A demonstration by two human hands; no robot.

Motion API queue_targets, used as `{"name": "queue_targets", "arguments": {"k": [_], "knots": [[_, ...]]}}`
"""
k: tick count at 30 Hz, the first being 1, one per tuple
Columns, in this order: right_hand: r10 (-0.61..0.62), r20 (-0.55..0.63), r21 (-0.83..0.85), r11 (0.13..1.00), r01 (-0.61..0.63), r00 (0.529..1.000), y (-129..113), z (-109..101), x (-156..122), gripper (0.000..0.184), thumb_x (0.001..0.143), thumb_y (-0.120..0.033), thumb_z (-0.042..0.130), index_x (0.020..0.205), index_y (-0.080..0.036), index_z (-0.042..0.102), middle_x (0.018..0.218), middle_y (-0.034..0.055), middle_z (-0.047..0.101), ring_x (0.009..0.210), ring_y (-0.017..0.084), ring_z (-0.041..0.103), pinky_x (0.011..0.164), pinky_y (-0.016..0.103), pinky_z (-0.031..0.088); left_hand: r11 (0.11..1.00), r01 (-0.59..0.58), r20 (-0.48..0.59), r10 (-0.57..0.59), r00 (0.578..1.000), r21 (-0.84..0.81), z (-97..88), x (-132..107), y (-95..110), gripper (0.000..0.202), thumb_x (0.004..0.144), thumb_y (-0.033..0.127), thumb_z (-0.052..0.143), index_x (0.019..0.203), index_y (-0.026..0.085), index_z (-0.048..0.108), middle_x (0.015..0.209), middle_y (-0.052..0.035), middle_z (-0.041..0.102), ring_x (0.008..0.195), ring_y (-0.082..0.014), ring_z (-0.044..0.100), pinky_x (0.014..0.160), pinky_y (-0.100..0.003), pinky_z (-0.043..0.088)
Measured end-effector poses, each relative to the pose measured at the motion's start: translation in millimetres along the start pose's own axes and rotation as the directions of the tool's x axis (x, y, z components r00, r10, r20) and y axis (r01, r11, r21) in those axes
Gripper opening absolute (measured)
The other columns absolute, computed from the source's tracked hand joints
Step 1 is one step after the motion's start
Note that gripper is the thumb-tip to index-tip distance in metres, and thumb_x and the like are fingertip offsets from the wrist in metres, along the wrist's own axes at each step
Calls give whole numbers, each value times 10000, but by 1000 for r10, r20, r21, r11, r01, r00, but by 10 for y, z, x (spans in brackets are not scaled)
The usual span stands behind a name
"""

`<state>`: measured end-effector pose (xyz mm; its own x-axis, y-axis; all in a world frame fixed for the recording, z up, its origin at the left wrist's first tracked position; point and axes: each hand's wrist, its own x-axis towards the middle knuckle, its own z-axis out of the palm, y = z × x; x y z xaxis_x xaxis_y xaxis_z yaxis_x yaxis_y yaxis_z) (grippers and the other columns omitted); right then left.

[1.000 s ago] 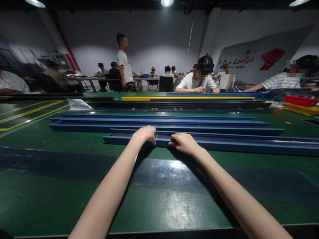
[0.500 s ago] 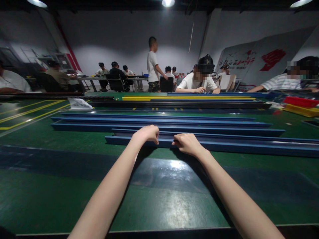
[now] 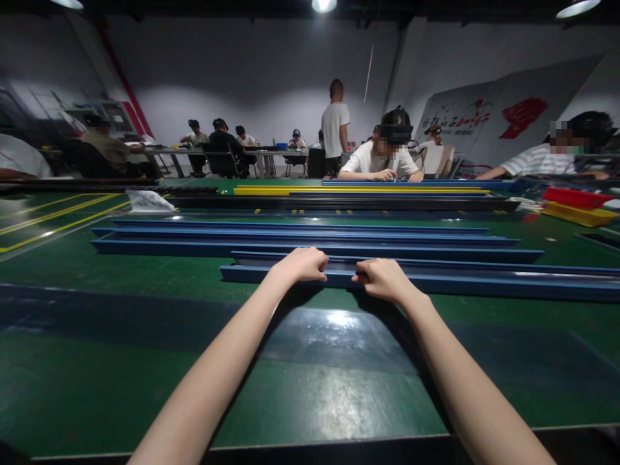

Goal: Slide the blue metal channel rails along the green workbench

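A long blue channel [image 3: 484, 284] lies crosswise on the green tabletop [image 3: 145, 387], its left end on the table and its right end beyond the view. My left hand [image 3: 304, 263] is closed over its front wall, a short way in from the left end. Slightly to the right, my right hand [image 3: 385, 279] grips the same wall with curled fingers. A gap of bare channel separates the two hands. Just behind lie more blue channels [image 3: 194, 247], parallel to this one.
Farther back are yellow strips [image 3: 358, 190], a black profile [image 3: 339, 205] and a crumpled plastic bag [image 3: 149, 201]. A red bin [image 3: 576, 198] and a yellow bin [image 3: 578, 214] stand at right. Across the table a person [image 3: 375, 161] leans over the surface.
Both hands have moved right, and the front blue channel has slid right with them. The channels behind it stay in place. In the background a standing person has walked to the right.
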<state>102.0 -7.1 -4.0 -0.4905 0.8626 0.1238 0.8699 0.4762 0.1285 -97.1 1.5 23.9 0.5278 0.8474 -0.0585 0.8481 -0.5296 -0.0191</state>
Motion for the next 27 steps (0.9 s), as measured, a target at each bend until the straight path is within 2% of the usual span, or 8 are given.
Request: {"name": "queue_targets", "arguments": {"k": [9, 15, 21, 27], "knots": [[-56, -46, 15, 998, 56, 997, -58, 47, -31, 264, 843, -386, 390, 820, -193, 569, 856, 56, 655, 770, 180, 597, 535, 253, 248, 995, 32, 58, -26, 998, -98, 27, 11, -73, 255, 707, 427, 564, 850, 223, 618, 855, -15, 651, 739, -161, 577, 526, -210, 350], [-107, -43, 42, 993, 109, 993, -96, 120, -11, 277, 857, -389, 374, 933, -189, 550, 957, 70, 633, 848, 189, 580, 588, 249, 307, 987, -21, 15, 24, 1000, -161, 123, 73, -112, 269, 690, 371, 594, 917, 230, 625, 920, -5, 659, 851, -161, 581, 677, -192, 405], [-193, -148, 92, 974, 207, 970, -87, 176, 15, 293, 869, -358, 368, 1001, -163, 543, 1047, 91, 592, 987, 194, 506, 726, 262, 354, 966, -46, 29, 55, 998, -256, 97, 74, -215, 299, 683, 348, 604, 944, 203, 623, 952, -7, 662, 866, -149, 586, 722, -175, 414], [-204, -146, 75, 973, 217, 968, -128, 187, 30, 287, 880, -347, 354, 980, -161, 549, 1000, 95, 598, 932, 190, 513, 732, 271, 345, 940, 64, 79, -40, 996, -334, 27, 5, -411, 372, 630, 397, 632, 940, 190, 623, 935, -13, 666, 842, -150, 589, 691, -181, 420]]}}
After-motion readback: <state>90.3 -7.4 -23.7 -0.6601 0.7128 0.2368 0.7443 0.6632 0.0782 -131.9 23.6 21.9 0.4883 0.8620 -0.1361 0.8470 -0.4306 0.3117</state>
